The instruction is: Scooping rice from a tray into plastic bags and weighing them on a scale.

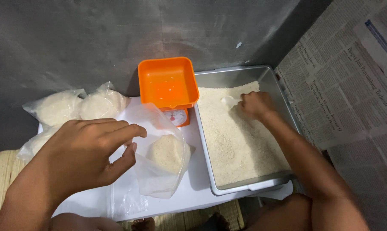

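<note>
At nine o'clock, against the grey wall, filled clear bags of rice [80, 107], tied off and bulging. Nearer the middle, left hand [88, 152], fingers curled, thumb and forefinger pinching the rim of a clear plastic bag [159, 154] and holding its mouth up and open; forearm coming in from seven o'clock, wrist bent, palm turned toward the bag. Bag part-filled with rice [168, 152], resting on the white tabletop [193, 188] just at six o'clock of the orange scale [168, 85]. Likely soft, thin and slippery film, limp above the fill, with a shifting weight at the bottom; best taken at the rim or gathered neck, with the base supported, not squeezed at the sides. At three o'clock, metal tray [287, 107] full of loose rice, touching the scale. Right hand [255, 105] closed around the handle of a small white scoop [229, 102] dug into the grains, arm stretched from five o'clock across the tray. Newspaper [351, 77] lining the far right.
</note>
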